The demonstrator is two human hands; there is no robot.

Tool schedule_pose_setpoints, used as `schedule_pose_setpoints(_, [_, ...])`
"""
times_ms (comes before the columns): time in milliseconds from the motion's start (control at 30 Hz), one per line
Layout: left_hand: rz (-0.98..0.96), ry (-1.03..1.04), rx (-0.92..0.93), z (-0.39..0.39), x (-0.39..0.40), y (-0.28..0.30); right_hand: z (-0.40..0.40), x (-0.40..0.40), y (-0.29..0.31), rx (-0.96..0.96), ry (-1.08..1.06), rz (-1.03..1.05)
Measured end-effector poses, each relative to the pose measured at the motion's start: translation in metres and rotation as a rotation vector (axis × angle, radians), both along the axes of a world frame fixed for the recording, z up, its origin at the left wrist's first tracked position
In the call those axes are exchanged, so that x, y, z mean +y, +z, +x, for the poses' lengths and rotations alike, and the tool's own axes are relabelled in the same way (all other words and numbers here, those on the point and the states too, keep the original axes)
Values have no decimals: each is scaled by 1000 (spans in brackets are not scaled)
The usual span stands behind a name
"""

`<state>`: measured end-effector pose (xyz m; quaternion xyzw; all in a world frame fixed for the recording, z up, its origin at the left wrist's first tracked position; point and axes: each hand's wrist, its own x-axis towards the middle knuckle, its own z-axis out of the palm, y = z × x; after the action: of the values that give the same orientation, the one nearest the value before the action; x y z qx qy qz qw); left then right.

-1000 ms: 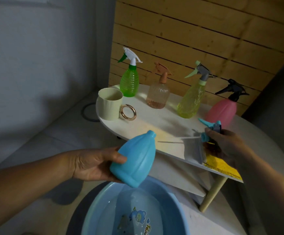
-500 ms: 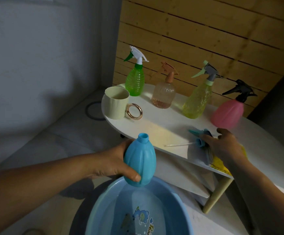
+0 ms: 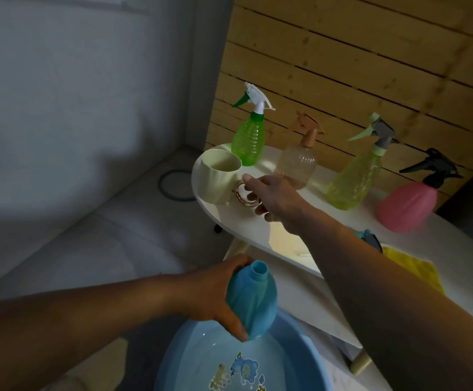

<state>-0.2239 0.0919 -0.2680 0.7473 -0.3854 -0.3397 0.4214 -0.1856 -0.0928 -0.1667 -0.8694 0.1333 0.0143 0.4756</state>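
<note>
My left hand (image 3: 215, 294) grips a blue bottle (image 3: 253, 303) without its cap, upright just above the rim of a blue basin (image 3: 173, 359) that holds water. My right hand (image 3: 275, 196) reaches across the white table (image 3: 258, 230) to a cream mug (image 3: 215, 179). Its fingers are at the mug's gold ring handle (image 3: 242, 197); whether they grip the handle is unclear. The bottle's blue sprayer head (image 3: 369, 238) lies on the table, partly hidden behind my right forearm, beside a yellow cloth (image 3: 416, 266).
Along the table's back edge stand a green spray bottle (image 3: 248, 142), a peach one (image 3: 296, 165), a yellow-green one (image 3: 353, 182) and a pink one (image 3: 407, 207). A wooden plank wall rises behind them. The basin sits on the floor below the table's front edge.
My right hand let go of the blue sprayer head and moved left across the table to the mug's handle. The left hand lowered the blue bottle slightly toward the basin.
</note>
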Motion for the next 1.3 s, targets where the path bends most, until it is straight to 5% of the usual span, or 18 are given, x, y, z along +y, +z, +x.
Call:
schedule_pose_setpoints(167, [-33,34,-24,2,12,-9,-2,2,-7,11,22,167])
schedule_pose_setpoints(467, [-71,61,-41,-8,18,-28,-83,-35,28,-15,37,121])
schedule_pose_setpoints(833, [23,68,-74,-37,32,-70,-182,-61,11,284,146,67])
schedule_pose_setpoints(1033, [92,125,-61,-45,33,-90,-202,-76,-36,513,180,-29])
schedule_pose_setpoints(1300, [144,154,-36,-51,23,-103,-218,-77,-173,613,82,-108])
